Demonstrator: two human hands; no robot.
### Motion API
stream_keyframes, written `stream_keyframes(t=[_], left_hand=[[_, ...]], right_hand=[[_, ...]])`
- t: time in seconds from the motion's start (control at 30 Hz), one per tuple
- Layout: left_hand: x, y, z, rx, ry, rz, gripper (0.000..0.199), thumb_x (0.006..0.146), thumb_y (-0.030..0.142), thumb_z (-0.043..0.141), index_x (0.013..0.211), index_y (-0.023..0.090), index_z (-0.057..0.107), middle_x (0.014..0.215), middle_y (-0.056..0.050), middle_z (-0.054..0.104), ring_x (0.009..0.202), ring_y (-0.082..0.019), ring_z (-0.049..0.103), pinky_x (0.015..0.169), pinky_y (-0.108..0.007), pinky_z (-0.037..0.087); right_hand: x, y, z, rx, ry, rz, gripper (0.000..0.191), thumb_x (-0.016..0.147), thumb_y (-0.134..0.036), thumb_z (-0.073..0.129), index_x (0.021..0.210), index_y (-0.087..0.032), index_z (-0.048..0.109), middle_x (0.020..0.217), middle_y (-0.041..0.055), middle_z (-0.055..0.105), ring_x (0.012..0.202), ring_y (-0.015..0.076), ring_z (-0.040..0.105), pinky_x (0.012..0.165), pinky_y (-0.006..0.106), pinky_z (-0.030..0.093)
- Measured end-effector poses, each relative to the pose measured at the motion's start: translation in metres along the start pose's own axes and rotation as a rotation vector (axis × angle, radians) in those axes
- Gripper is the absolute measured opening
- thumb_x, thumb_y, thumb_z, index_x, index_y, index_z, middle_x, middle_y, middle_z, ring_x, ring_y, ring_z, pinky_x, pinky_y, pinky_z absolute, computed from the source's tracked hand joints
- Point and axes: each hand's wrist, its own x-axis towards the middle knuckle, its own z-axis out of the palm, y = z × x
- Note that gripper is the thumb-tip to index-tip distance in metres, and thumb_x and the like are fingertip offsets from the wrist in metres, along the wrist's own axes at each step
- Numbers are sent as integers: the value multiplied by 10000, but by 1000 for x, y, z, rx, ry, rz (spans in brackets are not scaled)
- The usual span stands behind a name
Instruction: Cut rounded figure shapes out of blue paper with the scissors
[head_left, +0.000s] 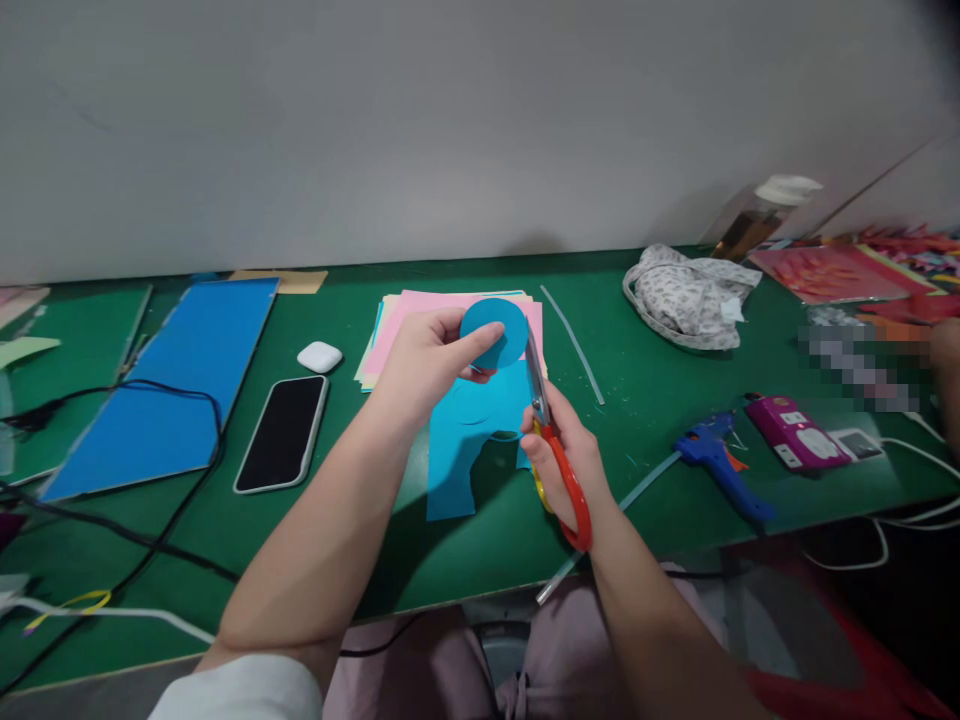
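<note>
A round blue paper disc (504, 345) is pinched between the thumb and fingers of my left hand (442, 350), held above the table. My right hand (570, 450) grips scissors (576, 492) with red handles, their blades pointing up along the disc's right edge. Whether the blades touch the paper I cannot tell. Under my hands lies a blue paper sheet (450, 470) with curved pieces cut out of it. Behind it is a stack of coloured paper (386, 345), pink on top, partly hidden by my left hand.
Left of me lie a phone (282, 435), a white earbud case (319, 356), a blue board (180, 385) and black cables (191, 500). To the right are a glue stick (573, 345), a blue glue gun (724, 465), a purple power strip (796, 432), a patterned cloth (686, 295) and a bottle (765, 215). Another person's hand (946, 365) shows at the right edge.
</note>
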Motion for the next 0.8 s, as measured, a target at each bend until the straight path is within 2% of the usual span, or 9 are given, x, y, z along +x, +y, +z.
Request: stream_keyframes(t=[0.27,0.5,0.67,0.8], left_hand=[[-1,1,1,-11,42,12,311,721,451,742,782,152,680,722,-23,695,601,-129,637,552,-233,548],[2,-5,0,-25,104,79,342,762,486,696,853,157,679,779,-34,701,641,-137,654,556,-232,560],[2,-5,3,-51,106,90,343,742,487,724,819,158,670,730,-21,684,600,-129,645,535,-224,550],[-1,-2,6,-23,106,53,302,737,442,732,750,154,642,687,-11,676,555,-120,630,513,-219,537]], right_hand=[[0,0,-1,-35,7,-2,683,858,-650,539,1393,-229,487,837,7,580,568,96,450,547,234,433],[-1,0,-1,-49,-5,3,668,856,-637,552,1387,-237,497,863,22,627,600,113,514,578,243,460],[-2,-2,1,-14,13,1,695,851,-679,519,1389,-240,485,876,20,610,547,98,467,544,244,448],[-2,2,2,26,14,-29,779,816,-746,496,1424,-262,431,944,28,608,583,108,492,570,259,456]])
